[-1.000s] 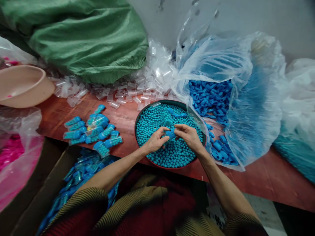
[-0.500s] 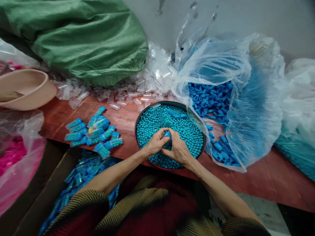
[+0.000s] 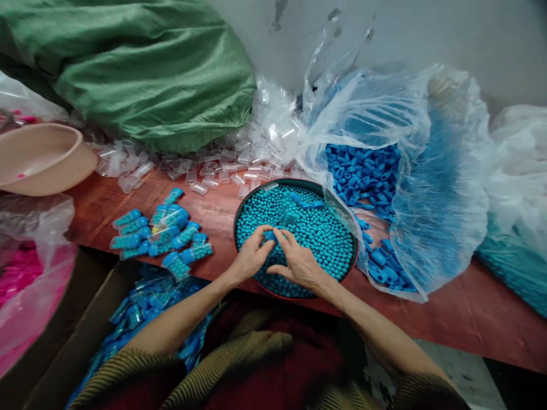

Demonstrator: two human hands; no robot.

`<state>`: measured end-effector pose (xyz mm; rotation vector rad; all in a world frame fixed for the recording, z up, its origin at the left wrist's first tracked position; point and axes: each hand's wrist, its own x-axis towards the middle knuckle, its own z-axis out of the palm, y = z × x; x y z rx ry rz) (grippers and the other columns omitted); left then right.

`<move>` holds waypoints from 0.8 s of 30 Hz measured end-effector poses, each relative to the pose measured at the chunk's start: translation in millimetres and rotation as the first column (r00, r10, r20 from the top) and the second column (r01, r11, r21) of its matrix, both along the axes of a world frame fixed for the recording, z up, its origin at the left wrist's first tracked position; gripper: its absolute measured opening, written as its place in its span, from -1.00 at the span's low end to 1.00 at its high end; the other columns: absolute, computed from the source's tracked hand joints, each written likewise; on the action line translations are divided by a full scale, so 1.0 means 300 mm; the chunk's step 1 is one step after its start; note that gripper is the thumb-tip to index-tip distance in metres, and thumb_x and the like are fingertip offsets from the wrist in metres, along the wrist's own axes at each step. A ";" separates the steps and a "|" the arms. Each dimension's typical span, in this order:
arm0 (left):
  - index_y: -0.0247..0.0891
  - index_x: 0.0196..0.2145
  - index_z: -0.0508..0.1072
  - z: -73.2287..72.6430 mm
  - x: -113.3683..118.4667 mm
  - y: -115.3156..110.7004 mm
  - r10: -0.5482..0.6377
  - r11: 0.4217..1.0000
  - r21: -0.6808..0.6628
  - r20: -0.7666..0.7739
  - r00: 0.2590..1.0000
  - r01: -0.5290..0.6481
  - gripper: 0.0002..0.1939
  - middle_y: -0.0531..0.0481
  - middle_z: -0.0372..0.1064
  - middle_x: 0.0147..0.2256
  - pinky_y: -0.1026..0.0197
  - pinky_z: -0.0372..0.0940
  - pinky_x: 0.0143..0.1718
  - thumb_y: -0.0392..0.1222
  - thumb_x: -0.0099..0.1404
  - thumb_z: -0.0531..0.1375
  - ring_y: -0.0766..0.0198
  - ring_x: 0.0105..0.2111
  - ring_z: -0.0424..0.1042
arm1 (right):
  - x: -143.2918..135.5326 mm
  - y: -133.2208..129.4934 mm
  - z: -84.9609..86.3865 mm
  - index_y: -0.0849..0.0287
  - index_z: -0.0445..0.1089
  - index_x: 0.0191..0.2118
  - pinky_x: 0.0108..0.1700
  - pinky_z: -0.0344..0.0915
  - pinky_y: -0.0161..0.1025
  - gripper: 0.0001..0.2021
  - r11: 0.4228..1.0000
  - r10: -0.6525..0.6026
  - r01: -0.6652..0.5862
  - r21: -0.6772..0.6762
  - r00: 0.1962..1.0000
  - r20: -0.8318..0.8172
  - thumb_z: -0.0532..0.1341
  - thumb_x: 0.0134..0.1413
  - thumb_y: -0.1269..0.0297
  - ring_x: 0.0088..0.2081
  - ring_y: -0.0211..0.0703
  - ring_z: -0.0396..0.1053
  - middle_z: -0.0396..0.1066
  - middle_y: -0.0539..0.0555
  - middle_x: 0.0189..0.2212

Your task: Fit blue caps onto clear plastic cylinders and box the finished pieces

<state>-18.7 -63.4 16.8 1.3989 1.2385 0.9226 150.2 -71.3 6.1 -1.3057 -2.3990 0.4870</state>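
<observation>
A round tub full of small turquoise beads stands before me on the red table. Over its near left part, my left hand pinches a small blue-capped tube, mostly hidden by the fingers. Fingertips of my right hand touch the blue cap from the right, while its thumb stands well apart below. On the beads lie a few blue pieces and a clear tube. Left of the tub is a pile of bead-filled, blue-capped tubes.
Clear empty tubes are scattered behind, beside a green sack. An open plastic bag of blue caps is at right. A beige basin stands far left. Below the front edge, a box holds more filled tubes.
Both hands have shifted left over the beads with the tube. The right thumb has parted from the left hand. A hand that was in the beige basin is gone.
</observation>
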 end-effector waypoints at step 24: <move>-0.25 -0.04 0.32 -0.058 0.152 0.235 -0.001 0.967 0.202 -0.601 0.799 0.153 -0.66 -0.11 0.34 -0.13 0.11 0.27 -0.09 -0.21 0.21 0.17 0.13 -0.16 0.39 | 0.331 0.201 -0.077 0.16 0.46 -0.23 -0.04 0.28 -0.21 -0.63 0.991 -0.135 0.135 -0.003 0.989 0.054 -0.05 0.03 0.56 -0.09 -0.15 0.37 0.38 0.13 -0.07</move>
